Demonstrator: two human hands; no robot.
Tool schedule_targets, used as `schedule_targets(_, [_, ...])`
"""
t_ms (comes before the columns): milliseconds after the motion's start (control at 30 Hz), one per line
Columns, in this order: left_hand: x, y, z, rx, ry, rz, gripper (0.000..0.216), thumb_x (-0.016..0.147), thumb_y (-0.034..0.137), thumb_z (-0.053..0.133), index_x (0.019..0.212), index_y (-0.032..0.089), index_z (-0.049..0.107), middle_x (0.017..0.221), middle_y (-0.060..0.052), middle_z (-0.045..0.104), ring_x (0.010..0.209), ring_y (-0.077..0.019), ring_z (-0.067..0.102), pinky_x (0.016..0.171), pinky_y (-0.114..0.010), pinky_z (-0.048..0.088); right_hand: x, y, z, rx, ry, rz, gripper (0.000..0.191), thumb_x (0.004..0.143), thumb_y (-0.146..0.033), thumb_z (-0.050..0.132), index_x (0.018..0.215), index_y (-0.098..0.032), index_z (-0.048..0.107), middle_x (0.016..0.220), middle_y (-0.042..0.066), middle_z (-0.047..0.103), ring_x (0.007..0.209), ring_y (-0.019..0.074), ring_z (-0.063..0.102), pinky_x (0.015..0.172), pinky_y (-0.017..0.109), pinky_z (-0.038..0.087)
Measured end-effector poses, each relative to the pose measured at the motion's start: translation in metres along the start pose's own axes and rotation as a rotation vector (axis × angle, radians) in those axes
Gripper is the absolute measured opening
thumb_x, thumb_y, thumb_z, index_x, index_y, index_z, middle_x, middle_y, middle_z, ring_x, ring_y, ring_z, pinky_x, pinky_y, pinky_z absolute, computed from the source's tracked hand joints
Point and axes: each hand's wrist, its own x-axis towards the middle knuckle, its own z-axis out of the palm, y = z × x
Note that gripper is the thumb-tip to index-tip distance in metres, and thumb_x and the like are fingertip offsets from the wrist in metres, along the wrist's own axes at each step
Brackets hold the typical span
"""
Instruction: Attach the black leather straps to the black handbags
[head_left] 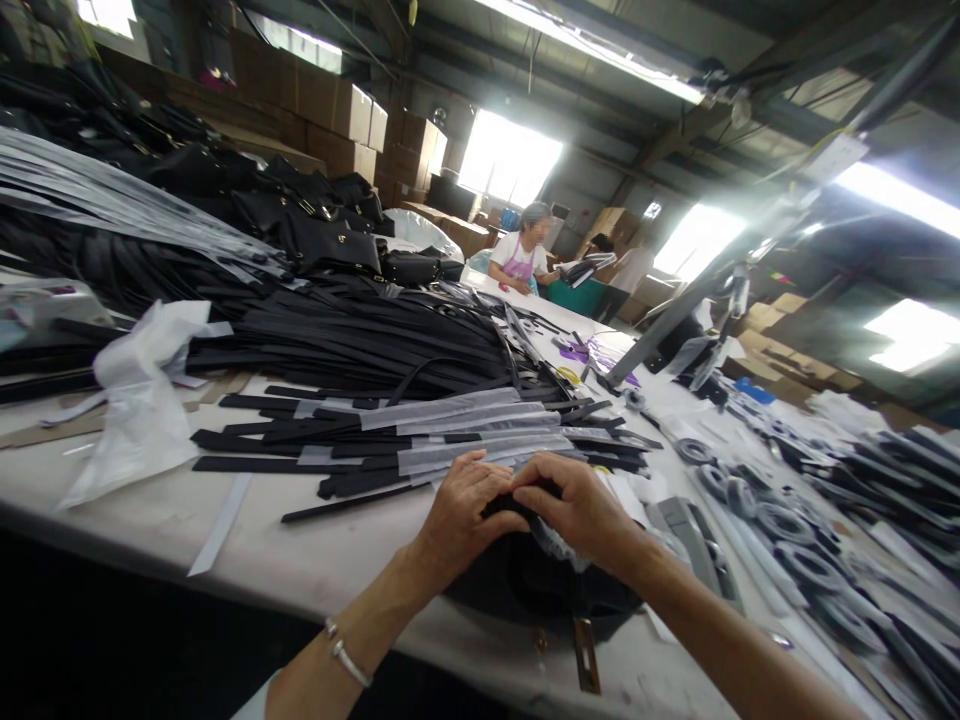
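Note:
A black handbag [517, 580] with gold-coloured metal fittings lies at the table's front edge, partly under my forearms. My left hand [476, 505] is closed on the upper part of the bag, thumb and fingers bent over it. Close beside it, my right hand [566, 500] pinches the same upper part with curled fingers. Crumpled clear plastic [555, 540] shows below the right hand. A gold metal plate [586, 655] hangs at the bag's near side. What exactly the fingertips grip is hidden.
Black straps [360, 330], some wrapped in clear film, lie in a heap beyond my hands. A white plastic sheet [150, 390] is at left, with black bags [322, 235] piled behind. Grey rolls [787, 525] cover the right side, near a slanted metal post [675, 310]. A person [521, 255] works across the table.

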Motion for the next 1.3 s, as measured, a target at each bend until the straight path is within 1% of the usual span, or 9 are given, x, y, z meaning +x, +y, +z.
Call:
schedule_targets(100, [-0.006, 0.000, -0.013, -0.040, 0.033, -0.133, 0.026, 0.091, 0.044, 0.057, 0.103, 0.022, 0.063, 0.110, -0.008, 0.069, 0.106, -0.0232, 0.061, 0.099, -0.042, 0.042, 0.002, -0.003, -0.006, -0.071, -0.046, -0.035, 0.008, 0.082, -0.013, 0.065, 0.080, -0.020, 0.064, 0.079, -0.002, 0.065, 0.073, 0.0146, 0.059, 0.071, 0.025, 0.042])
schedule_targets(233, [-0.011, -0.004, -0.027, -0.043, -0.012, -0.367, 0.037, 0.100, 0.036, 0.032, 0.079, 0.020, 0.058, 0.081, -0.003, 0.062, 0.079, -0.0183, 0.058, 0.075, -0.032, 0.045, 0.007, -0.003, -0.012, -0.240, -0.121, -0.110, 0.023, 0.072, -0.019, 0.079, 0.088, -0.021, 0.063, 0.091, 0.001, 0.064, 0.088, 0.0195, 0.058, 0.080, 0.031, 0.042])
schedule_targets(467, [0.006, 0.003, -0.027, 0.114, -0.252, -0.321, 0.019, 0.090, 0.035, 0.058, 0.077, 0.020, 0.055, 0.078, 0.001, 0.060, 0.078, -0.0178, 0.054, 0.074, -0.031, 0.037, 0.009, 0.004, 0.004, -0.226, -0.151, -0.179, 0.019, 0.078, -0.015, 0.074, 0.091, -0.022, 0.062, 0.087, -0.002, 0.065, 0.081, 0.0164, 0.058, 0.073, 0.026, 0.041])
schedule_targets(633, [0.014, 0.012, -0.028, 0.125, -0.300, -0.245, 0.015, 0.090, 0.029, 0.055, 0.077, 0.020, 0.054, 0.083, 0.000, 0.058, 0.083, -0.0192, 0.052, 0.077, -0.032, 0.037, 0.008, 0.003, -0.001, -0.278, -0.138, -0.204, 0.016, 0.079, -0.021, 0.075, 0.092, -0.021, 0.065, 0.086, 0.001, 0.068, 0.082, 0.0187, 0.061, 0.078, 0.030, 0.041])
schedule_targets(733, [0.008, 0.014, -0.037, 0.060, -0.310, -0.364, 0.016, 0.090, 0.028, 0.050, 0.076, 0.020, 0.050, 0.081, 0.000, 0.056, 0.080, -0.0186, 0.050, 0.075, -0.030, 0.038, 0.008, -0.001, -0.006, -0.330, -0.147, -0.196, 0.017, 0.075, -0.021, 0.076, 0.088, -0.021, 0.066, 0.082, 0.001, 0.069, 0.082, 0.0197, 0.062, 0.080, 0.032, 0.040])
schedule_targets(867, [-0.014, 0.002, -0.063, -0.074, -0.347, -0.612, 0.027, 0.089, 0.040, 0.047, 0.071, 0.020, 0.047, 0.070, 0.003, 0.047, 0.068, -0.0154, 0.044, 0.063, -0.026, 0.035, 0.009, -0.003, -0.010, -0.338, -0.173, -0.183, 0.017, 0.072, -0.021, 0.077, 0.085, -0.022, 0.066, 0.083, 0.000, 0.070, 0.081, 0.0189, 0.062, 0.080, 0.030, 0.040])
schedule_targets(967, [-0.039, -0.018, -0.085, -0.158, -0.379, -0.767, 0.035, 0.088, 0.049, 0.046, 0.069, 0.019, 0.045, 0.064, 0.005, 0.039, 0.062, -0.0131, 0.039, 0.058, -0.025, 0.032, 0.011, -0.004, -0.011, -0.342, -0.192, -0.157, 0.017, 0.072, -0.021, 0.077, 0.085, -0.022, 0.067, 0.082, 0.000, 0.070, 0.080, 0.0186, 0.062, 0.078, 0.029, 0.040])
schedule_targets(1133, [-0.077, -0.046, -0.103, -0.117, -0.405, -0.829, 0.038, 0.085, 0.053, 0.046, 0.068, 0.020, 0.043, 0.064, 0.006, 0.038, 0.062, -0.0133, 0.039, 0.059, -0.024, 0.032, 0.013, -0.004, -0.014, -0.241, -0.236, -0.030, 0.017, 0.073, -0.025, 0.075, 0.089, -0.023, 0.070, 0.083, -0.001, 0.070, 0.078, 0.0177, 0.063, 0.071, 0.027, 0.041])
schedule_targets(1300, [-0.074, -0.041, -0.101, 0.108, -0.360, -0.805, 0.027, 0.083, 0.041, 0.050, 0.068, 0.020, 0.050, 0.067, 0.002, 0.051, 0.068, -0.0171, 0.049, 0.064, -0.026, 0.036, 0.011, 0.008, -0.021, 0.131, -0.290, 0.167, 0.023, 0.081, -0.040, 0.066, 0.091, -0.019, 0.067, 0.076, -0.001, 0.066, 0.066, 0.0143, 0.059, 0.059, 0.023, 0.044])
